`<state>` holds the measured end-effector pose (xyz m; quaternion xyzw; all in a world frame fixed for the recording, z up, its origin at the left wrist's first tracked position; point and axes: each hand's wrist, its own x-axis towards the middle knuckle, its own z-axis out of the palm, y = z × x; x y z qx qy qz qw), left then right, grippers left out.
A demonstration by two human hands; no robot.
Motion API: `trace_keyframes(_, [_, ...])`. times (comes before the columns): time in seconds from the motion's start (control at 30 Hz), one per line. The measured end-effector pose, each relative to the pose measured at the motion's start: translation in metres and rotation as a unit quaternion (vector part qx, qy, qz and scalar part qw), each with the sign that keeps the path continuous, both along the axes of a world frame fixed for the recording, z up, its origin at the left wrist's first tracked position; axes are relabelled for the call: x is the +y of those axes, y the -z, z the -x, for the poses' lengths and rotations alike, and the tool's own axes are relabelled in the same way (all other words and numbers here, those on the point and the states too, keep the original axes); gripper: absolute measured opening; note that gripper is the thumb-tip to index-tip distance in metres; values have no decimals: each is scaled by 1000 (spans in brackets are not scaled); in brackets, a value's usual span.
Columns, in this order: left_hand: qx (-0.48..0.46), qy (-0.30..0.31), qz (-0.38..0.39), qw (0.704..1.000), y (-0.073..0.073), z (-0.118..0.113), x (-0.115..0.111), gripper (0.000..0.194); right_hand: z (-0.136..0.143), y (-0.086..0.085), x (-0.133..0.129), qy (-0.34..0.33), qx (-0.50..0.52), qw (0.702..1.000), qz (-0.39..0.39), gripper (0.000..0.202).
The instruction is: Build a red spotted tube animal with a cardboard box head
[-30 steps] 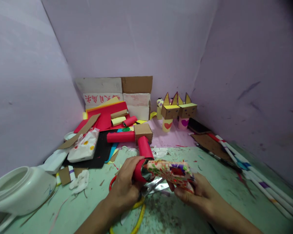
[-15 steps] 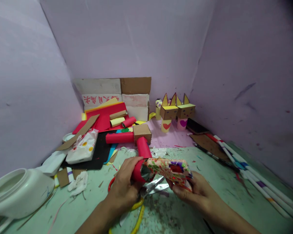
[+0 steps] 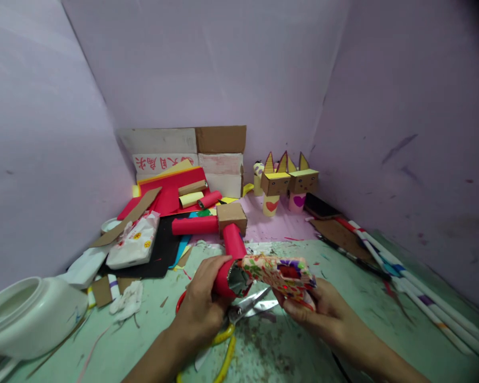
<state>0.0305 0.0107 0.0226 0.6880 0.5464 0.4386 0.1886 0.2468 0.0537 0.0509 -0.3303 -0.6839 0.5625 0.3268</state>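
My left hand [image 3: 203, 300] is wrapped round a short red tube [image 3: 222, 281], its open end with a shiny foil-like lining facing right. In my right hand [image 3: 329, 314] is a glue gun [image 3: 277, 270] with a flower pattern and a small red light. The gun's front end is at the upper rim of the tube; whether they touch I cannot tell. Beneath both hands lie scissors [image 3: 258, 306] with yellow and red handles, blades apart. Just beyond, a red tube [image 3: 234, 240] and a longer red tube [image 3: 195, 225] lie against a small cardboard box [image 3: 232, 214].
Two box-headed cat figures [image 3: 270, 205] stand at the back. Red paper sheets [image 3: 163, 199] and a folded carton [image 3: 219, 165] are at back left. A white pot [image 3: 35, 319] and tissue pack [image 3: 135, 244] sit left. Striped sticks [image 3: 419, 298] line the right wall.
The red tube in my left hand has turned slightly, showing more of its lined opening. The glue gun's front end has moved slightly up along the rim.
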Motion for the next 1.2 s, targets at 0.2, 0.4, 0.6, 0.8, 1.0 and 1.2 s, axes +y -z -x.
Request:
trace_keyframes(0.2, [25,4,-16,1000,0,2,1,49,-1,4,-1,-7,-19,1000,4,25])
trace_keyframes(0.4, [41,-3,-32,999,1,2,1,53,-1,2,0,-11,-27,999,-19,24])
trace_keyframes(0.6, [-6,-16,13,1000,-1,2,2,53,-4,0,-2,-39,6,999,11,23])
trace_keyframes(0.8, [0,-14,9,1000,0,2,2,56,-3,-2,-3,-53,5,998,27,23])
trace_keyframes(1.0, [20,-7,-27,999,3,2,3,53,-1,3,-4,-59,-34,998,-8,23])
trace_keyframes(1.2, [28,-10,-19,999,3,4,3,60,-3,5,-3,-73,-56,996,-21,23])
